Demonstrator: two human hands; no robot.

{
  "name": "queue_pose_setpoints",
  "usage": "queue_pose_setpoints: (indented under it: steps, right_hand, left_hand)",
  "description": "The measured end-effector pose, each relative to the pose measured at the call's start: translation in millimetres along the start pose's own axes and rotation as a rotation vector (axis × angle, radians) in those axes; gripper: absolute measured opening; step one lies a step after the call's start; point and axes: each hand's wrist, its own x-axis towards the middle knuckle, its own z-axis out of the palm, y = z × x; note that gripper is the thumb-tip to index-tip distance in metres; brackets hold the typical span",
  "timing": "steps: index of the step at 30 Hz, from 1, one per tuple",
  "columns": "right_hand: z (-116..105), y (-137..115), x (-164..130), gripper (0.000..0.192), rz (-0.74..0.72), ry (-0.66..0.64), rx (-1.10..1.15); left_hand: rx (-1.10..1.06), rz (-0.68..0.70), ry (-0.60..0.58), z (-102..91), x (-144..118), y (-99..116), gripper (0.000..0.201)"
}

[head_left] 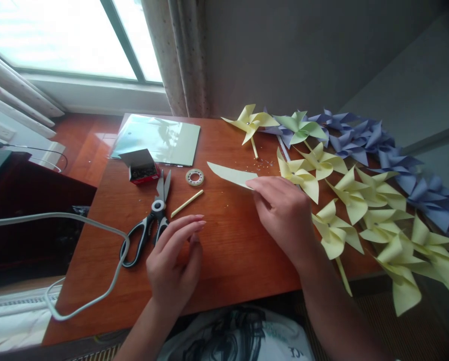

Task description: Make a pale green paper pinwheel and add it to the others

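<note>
Between the thumb and fingers of my right hand [284, 213] is the near end of a pale green piece of paper [230, 174]. The paper looks long and bent, its pointed end reaching left above the table. My left hand [175, 258] hovers near the scissors, its fingers loosely stretched and nothing visible in them. Part of one handle of the black and grey scissors [158, 206] is hidden behind that hand; their blades are slightly apart. A thin pale yellow paper stick [187, 203] lies just beyond my left fingertips. Behind it rests a roll of clear tape [195, 177].
A small red box [145, 176] with its lid up holds dark little pieces. Pale green sheets in a clear sleeve [160, 140] lie at the back. Yellow pinwheels [333, 228], a green pinwheel [299, 126] and purple pinwheels [375, 140] crowd the right. A white cable [107, 228] loops at left.
</note>
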Motion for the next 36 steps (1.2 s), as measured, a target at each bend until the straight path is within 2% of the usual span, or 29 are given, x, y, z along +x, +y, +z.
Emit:
queue_pose_setpoints:
  steps: [5,8,10,15,23,27,30,33,36]
  right_hand:
    - [-51,-34,-14,0.022,-0.118,-0.118,0.006]
    - [-69,-51,-28,0.022,-0.174,-0.264,0.028]
    - [-66,-54,-33,0.026,-0.172,-0.341,0.050]
    - [-38,-40,-25,0.024,-0.161,-0.394,-0.009]
    - [-1,-5,22,0.025,0.002,-0.335,-0.129]
    - [9,3,33,0.026,0.049,-0.238,-0.093]
    - [-5,-8,20,0.026,0.010,-0.176,-0.016]
    - [-25,-26,-12,0.024,-0.063,-0.129,0.059]
    - [-34,-35,-52,0.024,-0.091,-0.179,0.127]
  left_hand:
    - [-0.035,-0.032,0.085,-3.5,0,0,0.033]
    - [-0.045,-0.036,0.145,-4.5,2,0,0.030]
    - [-0.064,-0.034,0.162,-4.4,3,0,0.028]
    - [-0.064,-0.016,0.167,-3.8,3,-1,0.027]
    - [-0.062,-0.017,0.150,-3.3,3,-1,0.026]
    - [-0.073,-0.039,0.139,-3.3,2,-2,0.026]
    - [-0.087,-0.051,0.141,-3.6,2,-3,0.026]
    - [-0.085,-0.049,0.155,-2.9,3,-3,0.026]
    - [-0.121,-0.093,0.161,-1.3,3,-2,0.023]
